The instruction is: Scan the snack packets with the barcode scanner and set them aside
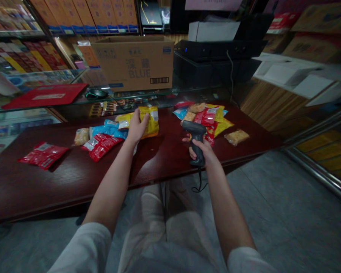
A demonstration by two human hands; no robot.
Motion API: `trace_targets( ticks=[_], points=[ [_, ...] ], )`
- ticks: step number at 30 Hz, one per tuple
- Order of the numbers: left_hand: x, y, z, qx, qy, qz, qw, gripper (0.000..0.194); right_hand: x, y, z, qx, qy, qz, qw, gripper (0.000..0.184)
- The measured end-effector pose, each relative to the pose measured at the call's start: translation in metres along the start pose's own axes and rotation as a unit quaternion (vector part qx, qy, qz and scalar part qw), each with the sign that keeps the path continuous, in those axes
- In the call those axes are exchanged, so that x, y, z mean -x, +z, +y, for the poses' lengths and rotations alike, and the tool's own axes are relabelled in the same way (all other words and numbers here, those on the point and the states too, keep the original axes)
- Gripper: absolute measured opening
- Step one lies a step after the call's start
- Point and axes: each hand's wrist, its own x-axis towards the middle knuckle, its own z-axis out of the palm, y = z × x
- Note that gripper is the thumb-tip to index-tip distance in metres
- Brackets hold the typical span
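Observation:
My right hand (pixel 204 149) is wrapped round the grip of a black barcode scanner (pixel 197 131), whose cord hangs over the front edge of the dark red table (pixel 165 159). Yellow snack bags (pixel 152 119) lie under and around my left hand (pixel 137 128), its fingers closed on one of them; the fingertips are partly hidden. Just left of that hand are blue snack bags (pixel 109 129), a red snack bag (pixel 102 146) and a clear-wrapped pastry (pixel 82 136). Behind the scanner sits a pile of mixed packets with a red bag (pixel 207 115) on it.
Another red bag (pixel 44 154) lies far left, and a wrapped pastry (pixel 237 137) far right. A cardboard box (pixel 136 64), a computer mouse (pixel 96 93) and a red folder (pixel 47 94) rest on the glass counter behind. Black equipment (pixel 213 68) stands at the back right.

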Motion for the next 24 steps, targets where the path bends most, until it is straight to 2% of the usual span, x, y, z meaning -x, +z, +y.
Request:
trace_targets(
  ticks=[2, 5, 10, 13, 15, 16, 19, 21, 24],
  points=[
    [-0.004, -0.011, 0.003, -0.072, 0.049, 0.058, 0.995, 0.039, 0.001, 0.001, -0.002, -0.003, -0.002, 0.004, 1.000, 0.037],
    [-0.011, -0.024, 0.002, -0.112, 0.077, 0.139, 0.981, 0.038, 0.001, 0.002, -0.004, -0.015, -0.006, 0.013, 1.000, 0.037],
    [-0.020, -0.038, -0.006, -0.213, 0.023, 0.242, 0.946, 0.038, -0.001, 0.000, 0.000, -0.028, -0.008, 0.023, 0.999, 0.037],
    [-0.016, -0.041, 0.000, -0.293, 0.016, 0.275, 0.915, 0.057, -0.003, -0.002, 0.002, -0.035, -0.014, 0.034, 0.999, 0.039],
    [-0.010, -0.041, 0.007, -0.336, 0.027, 0.276, 0.900, 0.067, -0.005, -0.004, -0.002, -0.033, -0.013, 0.033, 0.999, 0.039],
    [-0.007, -0.041, 0.009, -0.361, 0.036, 0.260, 0.895, 0.065, -0.006, -0.005, -0.005, -0.028, -0.012, 0.030, 0.999, 0.038],
    [-0.002, -0.038, 0.010, -0.421, 0.065, 0.140, 0.894, 0.041, -0.010, -0.010, -0.019, -0.001, -0.019, 0.027, 0.999, 0.037],
    [-0.001, -0.036, 0.008, -0.429, 0.068, 0.090, 0.896, 0.032, -0.013, -0.015, -0.029, 0.011, -0.028, 0.034, 0.999, 0.037],
    [0.002, -0.029, 0.010, -0.414, 0.073, 0.110, 0.901, 0.032, -0.018, -0.025, -0.039, 0.009, -0.038, 0.040, 0.998, 0.034]
  ],
)
